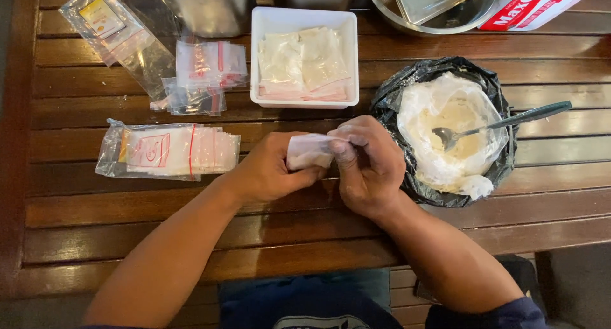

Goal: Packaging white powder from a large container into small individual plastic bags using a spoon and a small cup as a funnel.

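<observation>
While gripped, small pouch (309,152) between both hands' fingers (337,147).

We're looking down on a slatted wooden table (127,227), the kind you find on a home patio or at a small food stall, and it's set up as a hand-packing spot: stacks of little clear zip bags (172,152), a white square tub (304,17) of filled sachets, a black-lined bowl of pale powder (445,128) with a spoon (503,122) in it, steel containers (203,9) along the far edge — probably a home food business
</observation>
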